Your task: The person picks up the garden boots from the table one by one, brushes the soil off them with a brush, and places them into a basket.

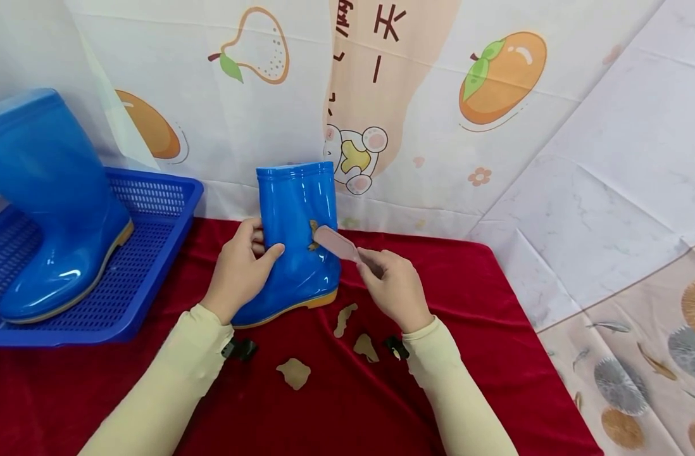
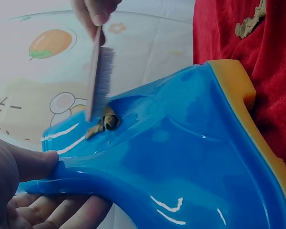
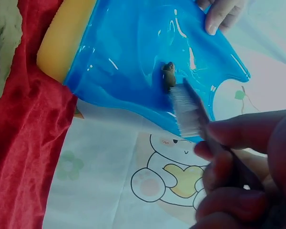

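A shiny blue rain boot (image 1: 293, 209) with a yellow sole stands on the red cloth, toe pointing left. My left hand (image 1: 236, 269) holds it round the ankle, thumb on the near side and fingers behind. A pinkish brush (image 1: 336, 244) with pale bristles is in my right hand (image 1: 397, 288), gripped by its handle. On the boot's shaft sticks a curled brown clump (image 2: 109, 122), like mud or clay. In the right wrist view the bristles (image 3: 185, 109) are right at the edge of that clump.
A second blue boot (image 1: 57, 209) stands in a blue plastic basket (image 1: 154, 266) at left. Flat brown pieces (image 1: 294, 373) lie on the red cloth (image 1: 461, 354) in front of the boot. A white printed curtain (image 1: 427, 145) hangs close behind.
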A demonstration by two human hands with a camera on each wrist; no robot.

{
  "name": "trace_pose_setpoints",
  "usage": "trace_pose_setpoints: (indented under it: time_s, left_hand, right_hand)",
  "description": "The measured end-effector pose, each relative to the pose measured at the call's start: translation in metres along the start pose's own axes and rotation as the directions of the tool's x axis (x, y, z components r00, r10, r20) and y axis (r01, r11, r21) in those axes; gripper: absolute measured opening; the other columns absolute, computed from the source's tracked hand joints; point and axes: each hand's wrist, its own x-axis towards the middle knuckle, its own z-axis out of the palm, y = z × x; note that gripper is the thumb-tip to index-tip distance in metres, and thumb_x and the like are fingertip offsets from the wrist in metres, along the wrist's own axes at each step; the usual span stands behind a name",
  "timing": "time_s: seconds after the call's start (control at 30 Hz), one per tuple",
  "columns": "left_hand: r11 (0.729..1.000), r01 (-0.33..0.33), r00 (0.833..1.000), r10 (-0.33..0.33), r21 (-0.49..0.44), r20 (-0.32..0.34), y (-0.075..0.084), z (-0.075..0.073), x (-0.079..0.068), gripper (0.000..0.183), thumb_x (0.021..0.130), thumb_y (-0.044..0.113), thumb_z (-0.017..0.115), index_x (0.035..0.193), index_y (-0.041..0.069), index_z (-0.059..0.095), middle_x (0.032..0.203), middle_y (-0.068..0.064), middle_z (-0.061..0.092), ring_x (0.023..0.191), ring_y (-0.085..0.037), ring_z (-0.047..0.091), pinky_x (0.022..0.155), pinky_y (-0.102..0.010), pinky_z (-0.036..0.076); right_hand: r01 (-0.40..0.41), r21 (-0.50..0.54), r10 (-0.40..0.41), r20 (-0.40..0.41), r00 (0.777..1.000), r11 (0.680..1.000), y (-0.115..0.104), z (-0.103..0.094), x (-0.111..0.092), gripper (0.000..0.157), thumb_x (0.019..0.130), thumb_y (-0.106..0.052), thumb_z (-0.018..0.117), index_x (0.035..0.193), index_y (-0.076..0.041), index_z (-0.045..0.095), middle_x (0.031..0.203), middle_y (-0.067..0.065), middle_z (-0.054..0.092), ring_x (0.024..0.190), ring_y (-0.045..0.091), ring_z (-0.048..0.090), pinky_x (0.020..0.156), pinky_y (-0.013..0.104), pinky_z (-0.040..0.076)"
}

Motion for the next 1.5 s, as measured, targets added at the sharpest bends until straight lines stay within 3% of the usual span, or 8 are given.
trace_pose_setpoints:
  time_s: [0.17, 0.37, 0.47, 0.63, 0.77, 1.13, 1.3, 1.5]
  left_hand:
    - [1.000, -0.009, 1.000, 0.009, 0.018, 0.030, 0.002, -0.001, -0.002, 0.055, 0.093, 0.035, 0.059, 0.137, 0.011, 0.038, 0.117, -0.012, 0.058, 0.098, -0.028, 0.059, 0.085, -0.056, 0.050]
    - [0.999, -0.042, 0.998, 0.041, 0.025, 0.054, 0.006, -0.001, -0.002, 0.056, 0.092, 0.036, 0.061, 0.137, 0.012, 0.037, 0.118, -0.011, 0.057, 0.100, -0.027, 0.058, 0.084, -0.054, 0.051]
    - [0.999, -0.046, 0.997, 0.045, 0.024, 0.055, 0.006, -0.001, -0.002, 0.056, 0.092, 0.036, 0.061, 0.137, 0.012, 0.037, 0.118, -0.011, 0.057, 0.099, -0.027, 0.058, 0.084, -0.054, 0.051]
    - [0.999, -0.029, 0.998, 0.028, 0.020, 0.050, 0.005, 0.000, 0.000, 0.054, 0.093, 0.036, 0.060, 0.136, 0.012, 0.038, 0.117, -0.011, 0.057, 0.098, -0.027, 0.059, 0.084, -0.055, 0.051]
    - [1.000, -0.010, 0.999, 0.009, 0.018, 0.046, 0.005, -0.001, 0.000, 0.054, 0.093, 0.036, 0.060, 0.136, 0.011, 0.038, 0.117, -0.011, 0.057, 0.099, -0.027, 0.059, 0.085, -0.056, 0.050]
    - [0.998, -0.049, 0.994, 0.046, 0.030, 0.100, 0.008, -0.002, -0.002, 0.059, 0.092, 0.036, 0.061, 0.138, 0.011, 0.036, 0.119, -0.011, 0.056, 0.101, -0.028, 0.058, 0.085, -0.055, 0.051]
    - [0.997, -0.067, 0.990, 0.064, 0.024, 0.124, 0.008, -0.002, -0.001, 0.058, 0.092, 0.036, 0.061, 0.138, 0.011, 0.036, 0.119, -0.010, 0.056, 0.102, -0.027, 0.058, 0.085, -0.054, 0.051]
    - [0.999, -0.045, 0.996, 0.045, -0.005, 0.076, 0.003, -0.001, 0.000, 0.055, 0.093, 0.036, 0.060, 0.137, 0.012, 0.038, 0.117, -0.010, 0.057, 0.098, -0.026, 0.060, 0.084, -0.054, 0.051]
  right_hand:
    - [0.083, 0.053, -0.078, -0.095, 0.992, 0.995, -0.001, 0.005, 0.002, 0.032, 0.092, -0.027, 0.062, 0.123, -0.016, 0.065, 0.074, -0.008, 0.055, 0.061, 0.007, 0.047, 0.051, 0.023, 0.042]
    - [0.164, -0.075, -0.176, -0.200, 0.964, 0.984, -0.001, 0.009, 0.003, 0.035, 0.092, -0.023, 0.063, 0.126, -0.020, 0.063, 0.072, -0.006, 0.050, 0.058, 0.006, 0.039, 0.047, 0.024, 0.035]
    - [0.149, -0.108, -0.166, -0.172, 0.971, 0.983, -0.001, 0.010, 0.002, 0.036, 0.091, -0.022, 0.064, 0.127, -0.021, 0.062, 0.071, -0.006, 0.050, 0.057, 0.007, 0.038, 0.046, 0.024, 0.035]
    - [0.071, -0.119, -0.077, -0.044, 0.996, 0.990, -0.001, 0.006, 0.001, 0.035, 0.090, -0.023, 0.065, 0.125, -0.021, 0.064, 0.067, -0.007, 0.050, 0.054, 0.008, 0.039, 0.044, 0.024, 0.036]
    - [0.022, -0.120, -0.020, 0.018, 1.000, 0.992, -0.003, 0.001, 0.000, 0.033, 0.090, -0.025, 0.065, 0.123, -0.021, 0.066, 0.066, -0.008, 0.051, 0.054, 0.009, 0.041, 0.044, 0.025, 0.037]
    - [0.128, -0.018, -0.130, -0.148, 0.980, 0.992, -0.004, 0.004, 0.001, 0.036, 0.093, -0.026, 0.061, 0.128, -0.020, 0.061, 0.070, -0.008, 0.048, 0.058, 0.007, 0.040, 0.047, 0.024, 0.036]
    - [0.104, -0.109, -0.117, -0.118, 0.986, 0.989, -0.002, 0.009, 0.001, 0.039, 0.091, -0.024, 0.064, 0.129, -0.024, 0.060, 0.070, -0.006, 0.049, 0.055, 0.007, 0.038, 0.044, 0.024, 0.035]
    - [0.047, -0.186, -0.057, -0.052, 0.997, 0.981, -0.003, 0.009, 0.001, 0.036, 0.089, -0.020, 0.066, 0.125, -0.022, 0.064, 0.066, -0.005, 0.052, 0.050, 0.009, 0.037, 0.039, 0.025, 0.033]
